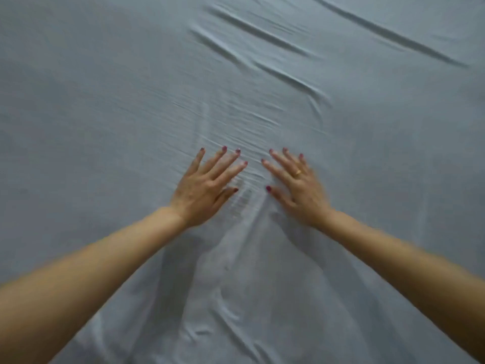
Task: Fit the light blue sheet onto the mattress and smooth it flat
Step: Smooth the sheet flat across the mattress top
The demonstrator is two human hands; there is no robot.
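The light blue sheet fills the whole view and hides the mattress under it. My left hand lies palm down on the sheet near the middle, fingers straight and spread. My right hand presses flat beside it, fingers spread, a gold ring on one finger. The two hands are a short gap apart, fingertips angled toward each other. Fine ripples bunch between and just beyond the fingers. Longer diagonal creases run across the upper middle and upper right.
Soft folds lie in the sheet between my forearms near the bottom. The left part of the sheet looks fairly smooth. No bed edge or other object shows.
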